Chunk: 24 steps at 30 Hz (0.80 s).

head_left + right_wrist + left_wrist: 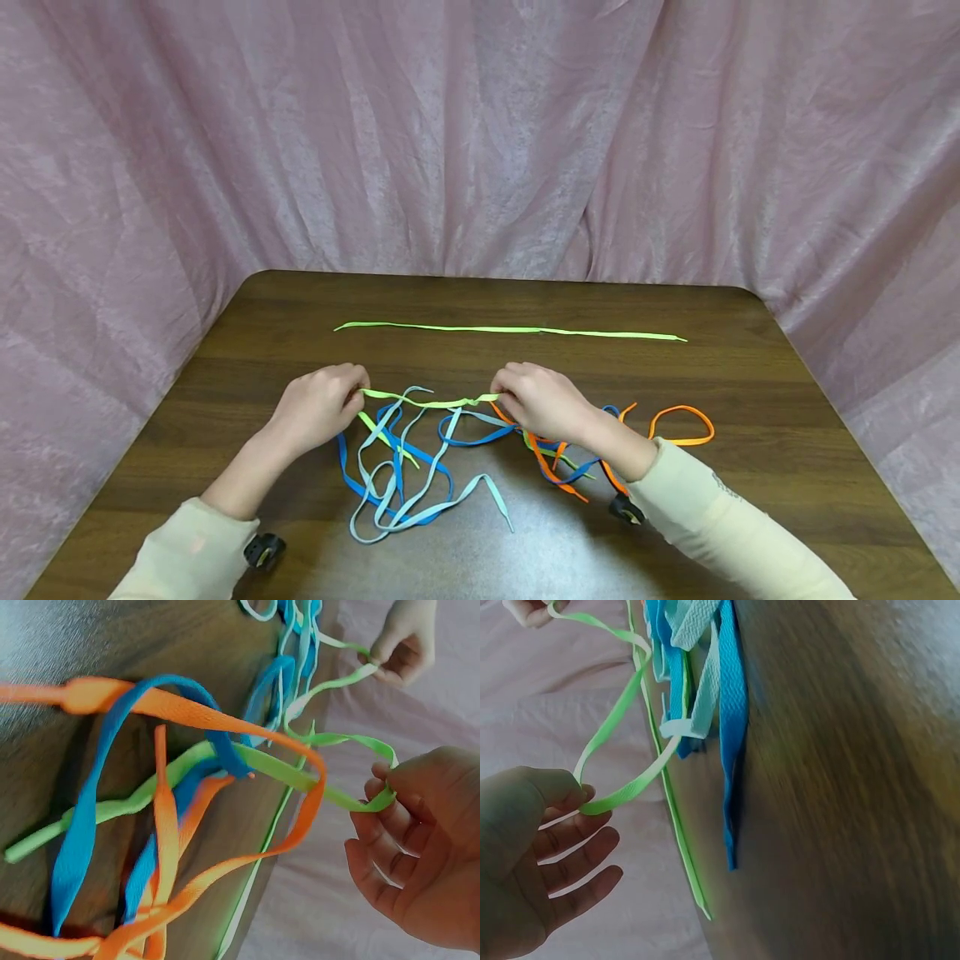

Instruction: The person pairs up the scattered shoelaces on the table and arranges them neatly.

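A yellow-green shoelace [420, 404] stretches between my two hands, sagging a little in the middle. My left hand [324, 402] pinches it between thumb and index finger, the other fingers loosely spread in the left wrist view. My right hand [543, 402] pinches the same lace farther along, and its end trails down among other laces. Beneath the held lace lie a tangled light blue shoelace [431, 475] and a blue shoelace [347, 467]. Orange lace [682, 442] loops past the right hand, mixed with more blue lace [75, 870] under the right wrist.
A second yellow-green shoelace [480, 329] lies straight across the back of the brown wooden table [247, 333]. Pink curtain [450, 133] hangs behind the table and along both sides.
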Each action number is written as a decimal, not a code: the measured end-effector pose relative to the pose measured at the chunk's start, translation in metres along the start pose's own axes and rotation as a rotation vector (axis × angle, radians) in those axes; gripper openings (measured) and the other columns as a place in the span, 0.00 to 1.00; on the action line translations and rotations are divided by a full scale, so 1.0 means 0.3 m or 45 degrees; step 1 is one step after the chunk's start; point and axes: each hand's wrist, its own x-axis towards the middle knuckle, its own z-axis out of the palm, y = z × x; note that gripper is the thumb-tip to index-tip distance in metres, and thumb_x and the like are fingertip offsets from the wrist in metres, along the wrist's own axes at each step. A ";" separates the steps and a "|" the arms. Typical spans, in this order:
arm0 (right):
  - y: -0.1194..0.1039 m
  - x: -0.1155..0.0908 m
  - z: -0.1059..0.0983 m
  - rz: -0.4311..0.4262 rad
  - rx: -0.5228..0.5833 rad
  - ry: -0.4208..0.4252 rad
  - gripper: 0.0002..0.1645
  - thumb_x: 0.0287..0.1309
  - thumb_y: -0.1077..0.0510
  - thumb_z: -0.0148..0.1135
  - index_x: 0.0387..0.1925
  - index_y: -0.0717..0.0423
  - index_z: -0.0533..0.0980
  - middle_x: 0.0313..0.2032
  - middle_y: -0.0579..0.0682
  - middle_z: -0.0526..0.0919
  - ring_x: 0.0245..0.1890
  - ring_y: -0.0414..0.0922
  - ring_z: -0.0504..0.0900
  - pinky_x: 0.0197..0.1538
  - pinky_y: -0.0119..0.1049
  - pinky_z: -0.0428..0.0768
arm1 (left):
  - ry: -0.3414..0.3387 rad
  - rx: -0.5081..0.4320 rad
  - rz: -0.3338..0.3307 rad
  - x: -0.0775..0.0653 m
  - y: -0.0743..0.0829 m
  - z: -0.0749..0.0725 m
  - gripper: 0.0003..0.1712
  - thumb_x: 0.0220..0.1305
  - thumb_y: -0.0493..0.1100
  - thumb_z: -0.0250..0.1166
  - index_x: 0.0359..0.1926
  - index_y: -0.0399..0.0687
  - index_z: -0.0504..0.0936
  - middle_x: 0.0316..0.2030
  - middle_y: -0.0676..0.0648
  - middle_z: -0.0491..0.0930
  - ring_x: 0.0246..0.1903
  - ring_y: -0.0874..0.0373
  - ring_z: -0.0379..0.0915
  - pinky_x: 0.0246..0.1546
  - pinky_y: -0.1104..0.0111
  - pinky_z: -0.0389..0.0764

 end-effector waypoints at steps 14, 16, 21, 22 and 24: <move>0.078 -0.058 -0.063 0.157 0.027 0.040 0.05 0.55 0.62 0.59 0.29 0.47 0.74 0.25 0.37 0.70 0.25 0.34 0.67 0.27 0.28 0.68 | -0.032 -0.012 -0.065 -0.013 -0.045 0.006 0.04 0.52 0.36 0.59 0.30 0.49 0.78 0.23 0.55 0.72 0.17 0.62 0.61 0.15 0.70 0.61; 0.090 -0.070 -0.068 0.177 0.035 0.039 0.05 0.55 0.62 0.58 0.29 0.48 0.75 0.25 0.37 0.71 0.25 0.34 0.68 0.28 0.28 0.68 | -0.029 -0.010 -0.067 -0.017 -0.052 0.006 0.05 0.52 0.35 0.59 0.30 0.49 0.78 0.24 0.55 0.73 0.17 0.62 0.61 0.15 0.69 0.61; 0.116 -0.094 -0.072 0.213 0.041 0.057 0.04 0.53 0.61 0.60 0.30 0.48 0.76 0.25 0.37 0.71 0.23 0.34 0.68 0.27 0.28 0.68 | -0.018 -0.006 -0.066 -0.023 -0.063 0.004 0.06 0.51 0.34 0.59 0.31 0.48 0.78 0.23 0.55 0.72 0.17 0.62 0.60 0.14 0.69 0.59; 0.121 -0.098 -0.072 0.218 0.042 0.059 0.04 0.53 0.61 0.60 0.29 0.48 0.76 0.24 0.37 0.71 0.23 0.34 0.68 0.27 0.28 0.68 | -0.020 -0.008 -0.065 -0.024 -0.063 0.003 0.06 0.51 0.33 0.59 0.31 0.48 0.78 0.22 0.55 0.71 0.17 0.62 0.60 0.14 0.69 0.59; 0.129 -0.104 -0.070 0.221 0.039 0.063 0.04 0.54 0.61 0.59 0.29 0.48 0.76 0.24 0.37 0.71 0.23 0.34 0.67 0.27 0.28 0.68 | -0.022 -0.006 -0.063 -0.023 -0.064 0.003 0.06 0.51 0.33 0.59 0.31 0.48 0.78 0.23 0.55 0.72 0.17 0.62 0.60 0.14 0.69 0.60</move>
